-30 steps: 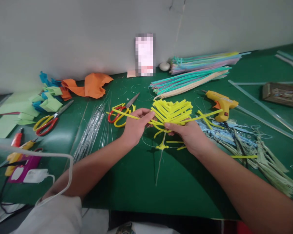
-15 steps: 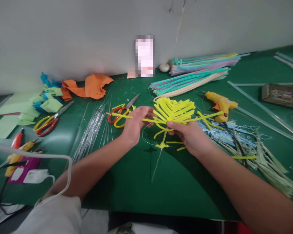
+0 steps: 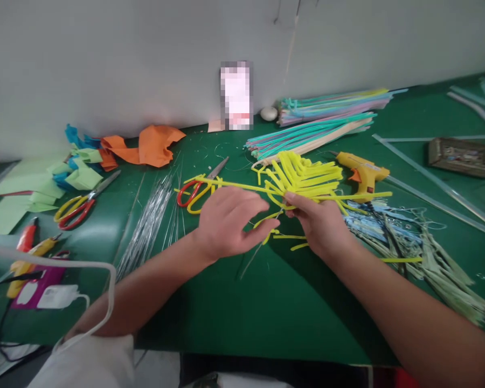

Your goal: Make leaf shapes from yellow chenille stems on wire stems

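Observation:
A leaf-shaped piece made of yellow pipe cleaners (image 3: 311, 178) is pinched at its base by my right hand (image 3: 325, 223), thumb on top. Long yellow stems stick out from it on both sides, and a thin wire (image 3: 250, 262) trails below toward the table. My left hand (image 3: 230, 223) is to the left of the base, back of the hand up, with thumb and fingers apart around the wire area and nothing visibly gripped. Behind that hand lie red-and-yellow-handled scissors (image 3: 194, 194) among yellow offcuts. Several short yellow pieces (image 3: 293, 237) are below the leaf shape.
A yellow glue gun (image 3: 361, 172) lies right of the leaf shape. Bundles of coloured pipe cleaners (image 3: 311, 137) sit behind it, near a propped phone (image 3: 236, 97). Metal wires (image 3: 149, 229), a second pair of scissors (image 3: 84, 205) and a purple power strip (image 3: 40, 288) occupy the left.
My left hand has let go of the long yellow stem and moved toward me, near the wire. My right hand has shifted slightly right with the leaf shape, which is now tilted more to the right.

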Available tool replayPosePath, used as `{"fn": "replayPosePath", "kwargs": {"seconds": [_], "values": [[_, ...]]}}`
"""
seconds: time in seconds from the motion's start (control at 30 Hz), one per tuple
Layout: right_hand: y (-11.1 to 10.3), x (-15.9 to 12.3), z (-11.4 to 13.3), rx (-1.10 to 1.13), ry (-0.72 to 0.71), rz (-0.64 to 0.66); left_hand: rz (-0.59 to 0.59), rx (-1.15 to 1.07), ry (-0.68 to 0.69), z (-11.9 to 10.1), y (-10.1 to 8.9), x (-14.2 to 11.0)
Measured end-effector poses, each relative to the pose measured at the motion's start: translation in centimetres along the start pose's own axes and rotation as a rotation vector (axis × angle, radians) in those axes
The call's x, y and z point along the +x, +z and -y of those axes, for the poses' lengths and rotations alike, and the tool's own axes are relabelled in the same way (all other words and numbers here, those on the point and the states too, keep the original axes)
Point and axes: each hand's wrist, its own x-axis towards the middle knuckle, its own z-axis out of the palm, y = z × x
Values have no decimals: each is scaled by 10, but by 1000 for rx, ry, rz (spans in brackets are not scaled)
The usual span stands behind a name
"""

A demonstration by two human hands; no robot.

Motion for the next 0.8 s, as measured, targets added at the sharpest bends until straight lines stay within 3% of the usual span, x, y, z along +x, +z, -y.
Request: {"fn": "replayPosePath", "kwargs": {"seconds": [0.1, 0.23, 0.43, 0.67, 0.8], "values": [[1, -4, -2, -56, -10, 87, -5, 239, -11, -9, -14, 15], [4, -9, -2, -75, 22, 192, 89, 332, -31, -12, -25, 22], [2, -10, -2, -64, 71, 290, 180, 307, -105, -12, -36, 24], [3, -14, 4, -52, 177, 380, 241, 84, -250, -7, -48, 28], [3, -13, 5, -28, 211, 414, 258, 43, -247, -6, -47, 28]]}}
